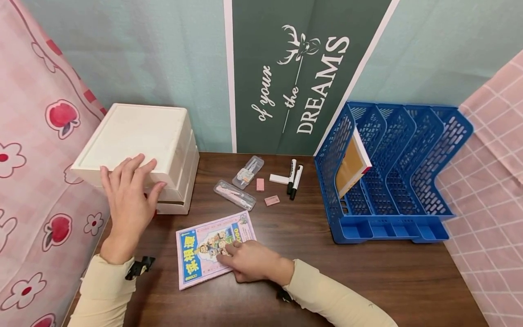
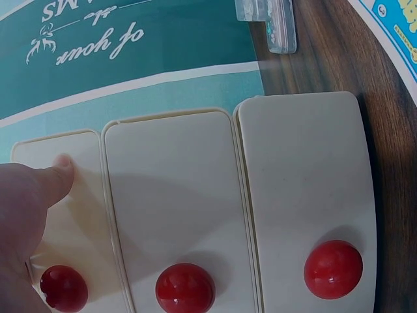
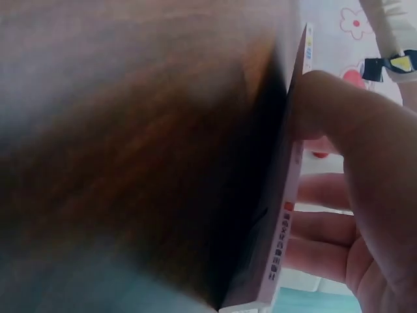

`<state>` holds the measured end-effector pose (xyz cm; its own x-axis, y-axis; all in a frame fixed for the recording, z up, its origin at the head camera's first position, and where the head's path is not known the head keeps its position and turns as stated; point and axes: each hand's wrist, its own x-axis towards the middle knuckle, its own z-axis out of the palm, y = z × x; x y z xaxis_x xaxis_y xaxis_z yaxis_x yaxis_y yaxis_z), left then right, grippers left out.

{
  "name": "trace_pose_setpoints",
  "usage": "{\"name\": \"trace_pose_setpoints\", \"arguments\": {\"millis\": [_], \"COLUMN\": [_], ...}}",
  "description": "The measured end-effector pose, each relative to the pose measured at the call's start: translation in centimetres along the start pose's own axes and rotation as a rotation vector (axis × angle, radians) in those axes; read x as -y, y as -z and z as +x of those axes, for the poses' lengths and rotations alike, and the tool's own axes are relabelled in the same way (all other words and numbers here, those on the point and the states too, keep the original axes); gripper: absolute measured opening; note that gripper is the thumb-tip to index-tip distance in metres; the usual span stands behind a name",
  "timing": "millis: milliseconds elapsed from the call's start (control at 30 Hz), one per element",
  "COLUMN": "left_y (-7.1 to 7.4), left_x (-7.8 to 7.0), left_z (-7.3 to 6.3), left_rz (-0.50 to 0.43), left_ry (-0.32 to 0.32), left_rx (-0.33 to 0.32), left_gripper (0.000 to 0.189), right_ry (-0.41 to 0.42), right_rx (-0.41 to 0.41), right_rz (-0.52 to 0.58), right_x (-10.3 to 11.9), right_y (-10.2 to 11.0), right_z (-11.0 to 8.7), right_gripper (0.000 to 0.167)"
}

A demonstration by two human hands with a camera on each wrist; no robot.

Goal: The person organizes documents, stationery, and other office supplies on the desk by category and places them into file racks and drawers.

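My left hand [image 1: 128, 200] rests at the top front edge of a white drawer box [image 1: 132, 134]. Its fingers lie on the top; in the left wrist view the thumb [image 2: 57, 179] touches one drawer front beside a red knob [image 2: 64, 288]. A pink book [image 1: 192, 263] with a cartoon cover lies on the table in front of me. My right hand [image 1: 255, 261] holds it by its near right edge, fingers on the cover. In the right wrist view the thumb [image 3: 313, 104] is against the edge of the book [image 3: 277, 241].
A blue file rack [image 1: 388, 227] stands at the right, with a yellow-brown book [image 1: 349, 165] in its left slot. Between box and rack lie clear plastic cases [image 1: 234, 195], pink erasers [image 1: 271, 200], a white block [image 1: 278, 179] and two markers [image 1: 297, 181].
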<state>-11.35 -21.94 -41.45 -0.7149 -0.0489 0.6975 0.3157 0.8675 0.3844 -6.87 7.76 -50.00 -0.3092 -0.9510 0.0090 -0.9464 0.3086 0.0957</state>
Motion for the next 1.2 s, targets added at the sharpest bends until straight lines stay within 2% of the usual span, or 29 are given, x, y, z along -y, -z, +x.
{"name": "trace_pose_setpoints", "arguments": {"millis": [133,567,633,767,833,1000,1200], "left_y": [0.0,-0.1,-0.1,-0.1,-0.1,-0.2,-0.2], "left_x": [0.0,-0.2,-0.2,-0.1,-0.1,-0.1,-0.2], "left_z": [0.0,-0.1,-0.1,-0.1,-0.2,-0.2,-0.1], "left_rz": [0.001,-0.002,-0.001,-0.001,-0.002,-0.004,-0.005], "left_ry": [0.0,-0.004,-0.004,0.003,0.005,0.005,-0.001], "left_rx": [-0.001,-0.01,-0.007,-0.009,-0.01,-0.012,-0.014], "left_gripper": [0.055,0.055,0.055,0.056,0.056,0.055,0.054], "right_ry": [0.007,-0.118,-0.148,-0.227,-0.271,-0.331,-0.347], "right_rx": [0.026,-0.049,-0.06,-0.049,-0.037,-0.052,-0.098], "right_rz": [0.002,-0.062,-0.056,-0.05,-0.055,-0.057,-0.035], "right_x": [-0.1,0.8,1.1,1.5,1.7,1.9,1.9], "right_y": [0.4,0.1,0.1,0.4,0.6,0.7,0.7], "right_z": [0.1,0.1,0.2,0.2,0.2,0.1,0.0], "right_gripper": [0.052,0.023,0.027,0.05,0.055,0.045,0.045]}}
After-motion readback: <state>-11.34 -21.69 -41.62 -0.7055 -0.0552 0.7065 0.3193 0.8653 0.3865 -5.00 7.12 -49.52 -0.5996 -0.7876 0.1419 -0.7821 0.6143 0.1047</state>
